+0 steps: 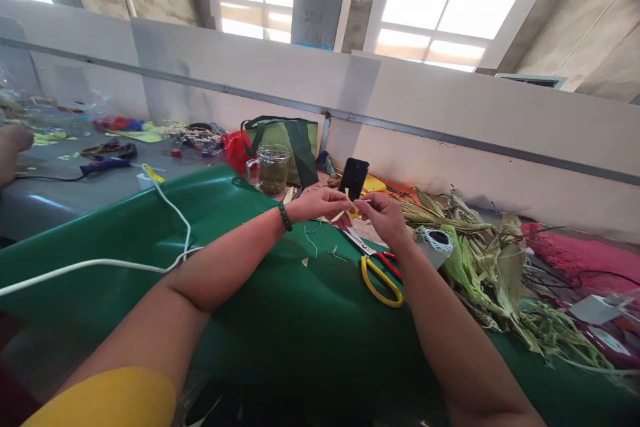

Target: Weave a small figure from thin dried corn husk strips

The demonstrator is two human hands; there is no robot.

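Close together above the green mat (310, 333), my two hands meet at a narrow pale strip of corn husk (339, 217). My left hand (323, 205), with a dark green bead bracelet, pinches the strip between its fingertips. From the other side, the closed thumb and fingers of my right hand (385, 217) grip its end; the exact contact is small and partly hidden. Just below lie scissors (382, 283) with red and yellow handles. Husk scraps (305, 261) and thin white thread (311, 239) rest on the mat.
Dried corn husks (485, 253) pile at right, beside a white thread spool (435, 240). Behind my hands stand a phone (354, 177), a glass mug (274, 170) and a green bag (303, 140). A white cable (100, 263) crosses the mat. Another person's hand (13, 147) shows at far left.
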